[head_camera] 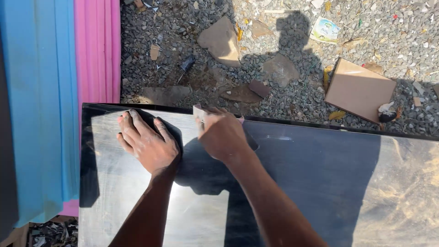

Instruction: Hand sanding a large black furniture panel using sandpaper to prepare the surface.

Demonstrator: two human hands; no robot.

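Observation:
A large glossy black panel (320,183) lies flat in front of me, dusty and reflecting sunlight. My left hand (147,142) rests flat on it near the far left corner, fingers spread, holding nothing. My right hand (222,133) is closed over a small pale folded sheet, likely sandpaper (198,111), pressed against the panel close to its far edge. Only a corner of the sheet shows past my fingers.
Blue (41,100) and pink (97,50) corrugated sheets stand at the left. Beyond the panel is gravel ground with flat stones (222,40), a cardboard piece (359,89), a small carton (325,30) and litter. My shadow falls across the panel and gravel.

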